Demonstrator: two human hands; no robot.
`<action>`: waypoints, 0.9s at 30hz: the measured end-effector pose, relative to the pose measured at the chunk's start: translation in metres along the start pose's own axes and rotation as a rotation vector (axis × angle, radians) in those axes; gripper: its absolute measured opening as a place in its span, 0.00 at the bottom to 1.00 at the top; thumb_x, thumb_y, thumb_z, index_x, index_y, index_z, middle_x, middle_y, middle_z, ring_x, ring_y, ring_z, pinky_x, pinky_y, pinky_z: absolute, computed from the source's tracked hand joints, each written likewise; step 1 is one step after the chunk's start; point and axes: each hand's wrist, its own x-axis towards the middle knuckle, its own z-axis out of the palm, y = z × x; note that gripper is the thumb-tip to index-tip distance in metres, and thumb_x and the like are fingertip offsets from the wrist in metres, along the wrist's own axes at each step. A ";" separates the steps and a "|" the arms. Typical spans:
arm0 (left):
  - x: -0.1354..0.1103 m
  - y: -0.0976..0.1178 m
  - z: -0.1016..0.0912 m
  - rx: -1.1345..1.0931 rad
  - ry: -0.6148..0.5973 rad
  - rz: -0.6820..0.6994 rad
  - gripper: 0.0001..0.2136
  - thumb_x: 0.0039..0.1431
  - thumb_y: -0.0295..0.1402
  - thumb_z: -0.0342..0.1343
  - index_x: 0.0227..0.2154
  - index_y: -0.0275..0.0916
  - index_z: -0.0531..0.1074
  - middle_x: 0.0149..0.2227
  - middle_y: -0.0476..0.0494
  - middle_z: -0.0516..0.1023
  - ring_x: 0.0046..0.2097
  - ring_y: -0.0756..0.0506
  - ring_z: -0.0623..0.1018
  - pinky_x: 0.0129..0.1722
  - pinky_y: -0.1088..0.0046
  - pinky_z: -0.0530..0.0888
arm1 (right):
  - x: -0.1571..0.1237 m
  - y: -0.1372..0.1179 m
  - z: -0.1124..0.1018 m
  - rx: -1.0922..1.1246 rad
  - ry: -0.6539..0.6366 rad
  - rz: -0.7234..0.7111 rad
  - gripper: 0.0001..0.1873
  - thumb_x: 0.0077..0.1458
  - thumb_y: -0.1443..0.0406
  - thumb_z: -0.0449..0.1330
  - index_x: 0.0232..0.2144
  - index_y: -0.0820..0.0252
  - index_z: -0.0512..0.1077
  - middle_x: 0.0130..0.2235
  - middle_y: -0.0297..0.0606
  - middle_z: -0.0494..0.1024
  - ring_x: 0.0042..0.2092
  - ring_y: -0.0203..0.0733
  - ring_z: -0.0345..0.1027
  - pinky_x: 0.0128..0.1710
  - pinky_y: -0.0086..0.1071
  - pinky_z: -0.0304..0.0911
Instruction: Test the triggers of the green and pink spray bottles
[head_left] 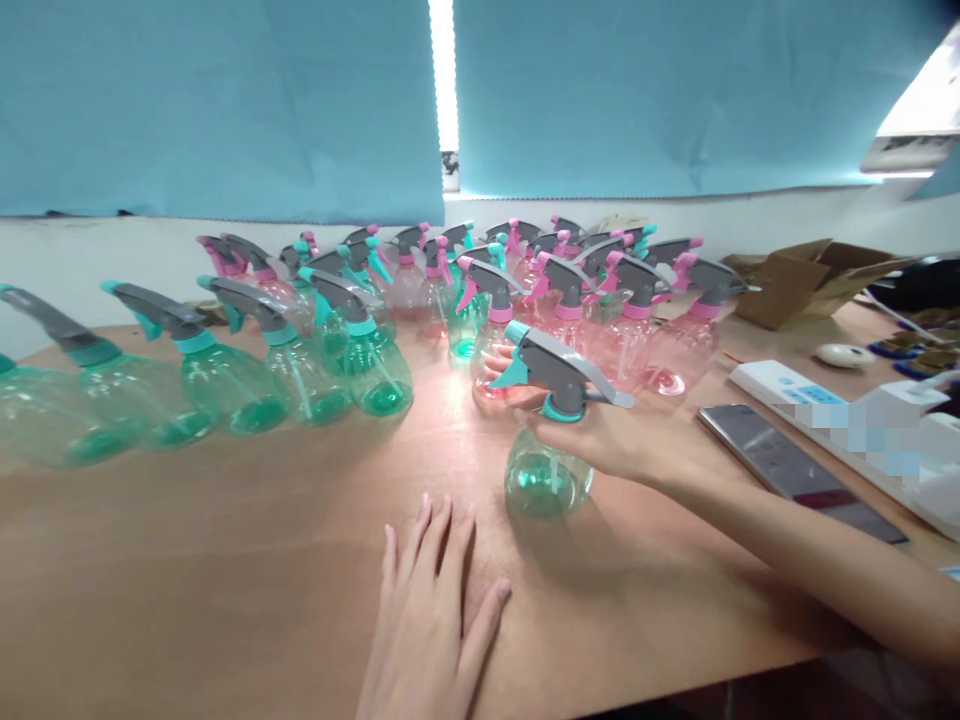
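Observation:
My right hand is around the neck of a clear green spray bottle with a grey and turquoise trigger head. The thumb crosses in front, below the collar; the fingertips show behind the trigger, and the rest of the fingers are hidden. This bottle is upright, its base at or just above the tabletop. Palm down on the wooden table, my left hand has its fingers spread and holds nothing. Just behind the held bottle is a pink spray bottle, close to my right fingertips.
Several green spray bottles form a row on the left. More pink and green ones crowd the back, with pink bottles at right. A phone, white power strip, white mouse and open cardboard box lie right.

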 end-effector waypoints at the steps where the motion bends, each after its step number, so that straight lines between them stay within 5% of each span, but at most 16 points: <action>1: 0.000 0.000 0.001 0.001 0.010 0.001 0.22 0.67 0.38 0.46 0.61 0.39 0.56 0.61 0.36 0.66 0.63 0.35 0.63 0.60 0.44 0.57 | 0.000 0.003 0.003 0.031 0.007 -0.006 0.11 0.49 0.63 0.54 0.33 0.50 0.76 0.24 0.32 0.77 0.32 0.47 0.74 0.33 0.39 0.72; 10: 0.000 -0.004 0.005 0.022 0.041 0.018 0.23 0.67 0.37 0.46 0.62 0.38 0.53 0.60 0.36 0.66 0.62 0.35 0.64 0.60 0.45 0.56 | -0.004 0.021 0.018 0.074 0.145 -0.062 0.10 0.52 0.55 0.59 0.27 0.50 0.75 0.24 0.31 0.76 0.25 0.39 0.71 0.28 0.34 0.70; 23: -0.001 -0.001 -0.001 0.002 0.001 -0.023 0.22 0.67 0.37 0.46 0.61 0.40 0.56 0.61 0.38 0.66 0.63 0.36 0.63 0.61 0.45 0.57 | -0.006 0.014 0.006 0.073 0.028 -0.034 0.15 0.50 0.47 0.61 0.30 0.49 0.75 0.34 0.33 0.79 0.33 0.44 0.74 0.31 0.36 0.71; 27: -0.001 -0.001 0.000 0.006 -0.001 -0.016 0.21 0.67 0.38 0.46 0.61 0.40 0.57 0.61 0.38 0.67 0.63 0.36 0.64 0.61 0.45 0.57 | -0.008 0.003 -0.010 -0.055 -0.040 -0.016 0.14 0.47 0.48 0.64 0.26 0.48 0.73 0.24 0.33 0.75 0.30 0.48 0.73 0.27 0.39 0.69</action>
